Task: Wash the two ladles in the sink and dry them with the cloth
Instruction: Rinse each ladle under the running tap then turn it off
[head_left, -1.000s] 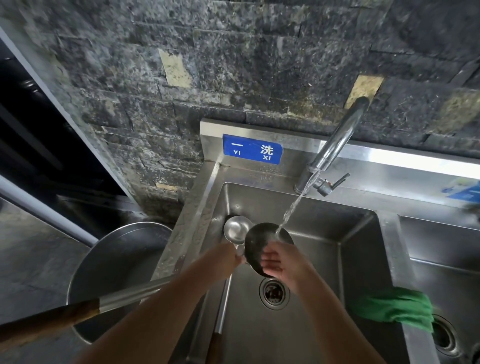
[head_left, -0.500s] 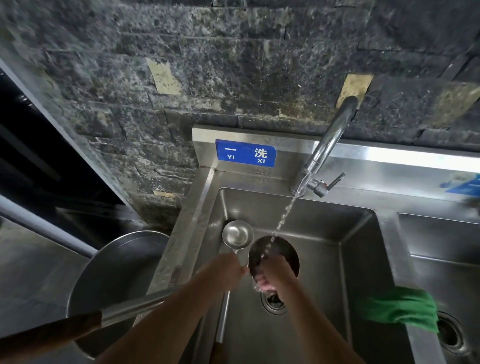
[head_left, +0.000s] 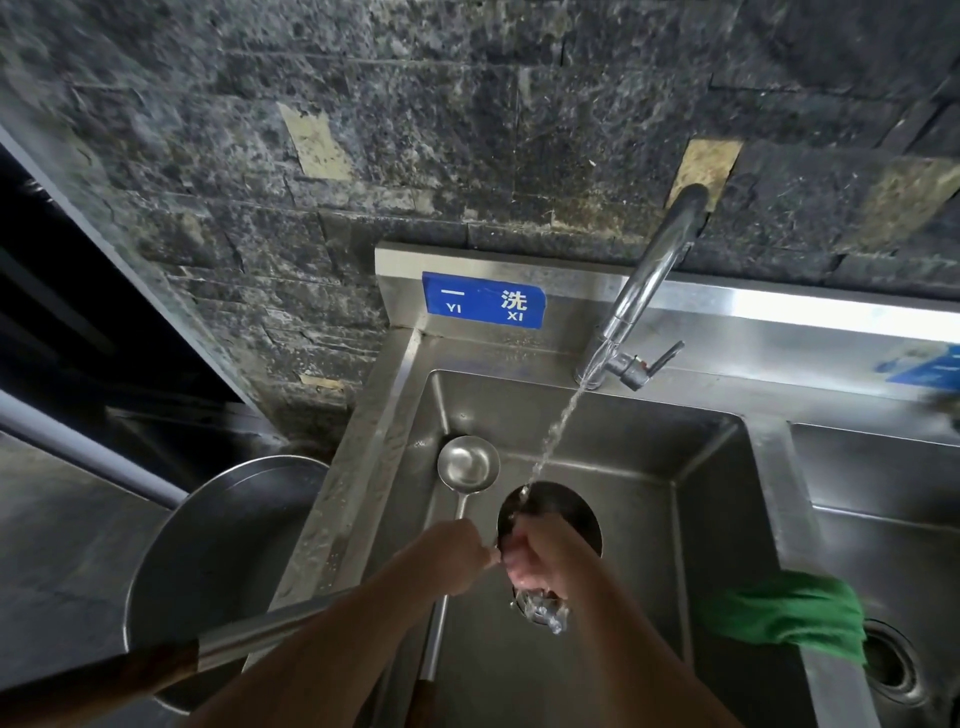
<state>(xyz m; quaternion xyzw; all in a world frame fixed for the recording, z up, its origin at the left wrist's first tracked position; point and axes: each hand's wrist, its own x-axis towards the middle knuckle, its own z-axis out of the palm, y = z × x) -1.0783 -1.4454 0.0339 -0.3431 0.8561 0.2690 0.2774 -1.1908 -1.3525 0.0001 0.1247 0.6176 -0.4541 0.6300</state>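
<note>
Head view of a steel sink (head_left: 717, 519) during washing. The tap (head_left: 644, 291) is running, and its stream is landing on the rim of the dark ladle (head_left: 563, 512), which is being held over the drain. The left hand (head_left: 457, 556) is closing its grip on that ladle where the long handle (head_left: 260, 631) meets the bowl; the handle is extending down and left, out over the sink edge, toward its wooden end. The right hand (head_left: 540, 564) is working inside the bowl, fingers curled against the metal, apparently rubbing it; water is blurring the fingertips, so whether they are pinching the rim or merely pressing on it cannot be told. Runoff is spilling from beneath this hand.

The second ladle (head_left: 467, 465), smaller and bright, is lying in the basin just left of the dark one, bowl up near the back wall, its handle running toward the viewer beneath the left wrist. Neither hand is touching it. The green cloth (head_left: 784, 616) is draping over the divider between the two basins, well apart from both hands.

Progress, as judged here: the first ladle is mid-wash; the second ladle's wash appears to be outstanding; drying of both is not yet begun.
</note>
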